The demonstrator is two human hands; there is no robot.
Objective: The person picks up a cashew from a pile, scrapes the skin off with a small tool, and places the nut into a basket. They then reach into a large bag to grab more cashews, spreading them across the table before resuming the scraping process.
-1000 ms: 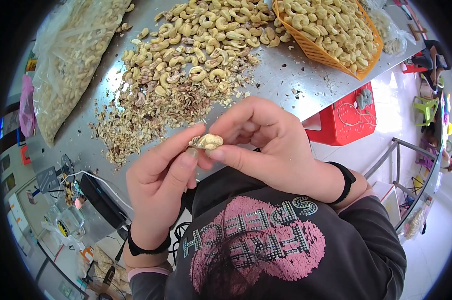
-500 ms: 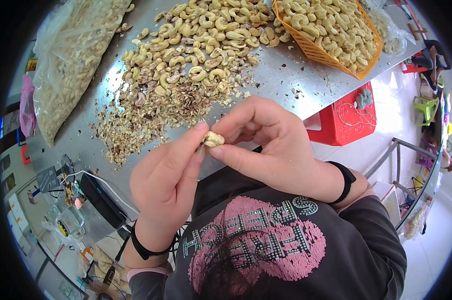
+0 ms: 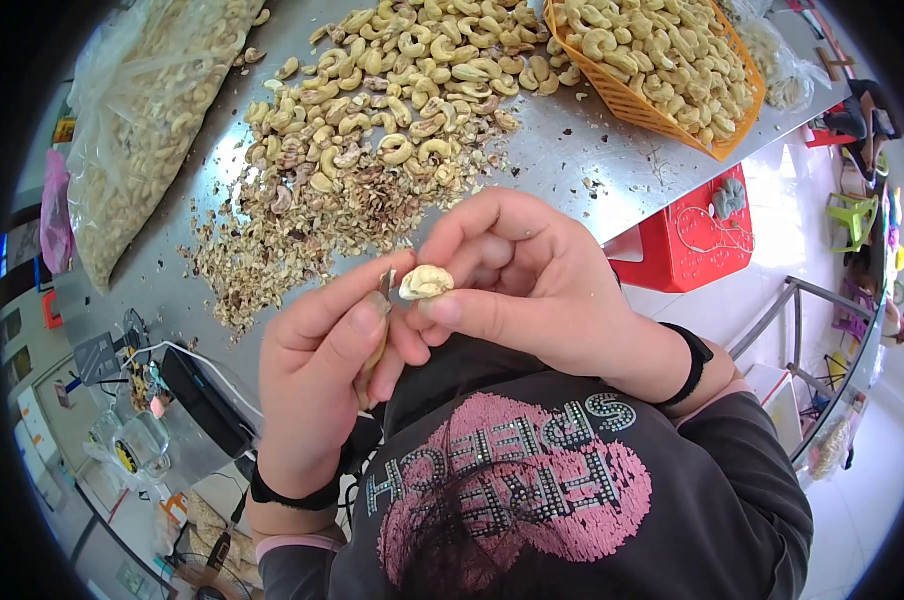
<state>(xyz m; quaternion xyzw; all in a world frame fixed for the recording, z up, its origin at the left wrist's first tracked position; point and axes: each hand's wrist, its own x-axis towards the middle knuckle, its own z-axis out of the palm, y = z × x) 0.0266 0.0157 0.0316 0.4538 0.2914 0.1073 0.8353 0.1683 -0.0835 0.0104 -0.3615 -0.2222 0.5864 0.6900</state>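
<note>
Between the thumb and fingertips of my right hand (image 3: 537, 285) is a pale cashew nut (image 3: 427, 282), with its curved side showing. My left hand (image 3: 322, 345) is closed around a small knife (image 3: 387, 281); a short bit of its metal blade sticks up beside the thumb, close to the nut. Most of the knife is hidden by the fingers. Beyond my hands lies a heap of peeled-off skin flakes (image 3: 347, 215), running into a spread of loose cashews (image 3: 422, 60) on the metal table (image 3: 572, 170).
An orange plastic basket (image 3: 662, 115) full of cashews stands at the table's right edge. At the left lies a big clear bag (image 3: 137, 130) of cashews. A red stool (image 3: 687, 240) is on the floor to the right. A black device (image 3: 207, 400) with cables sits at left.
My left fingertips have drawn back from the nut and curled, and the knife blade now shows. The nut has been turned in my right hand and more of it is visible.
</note>
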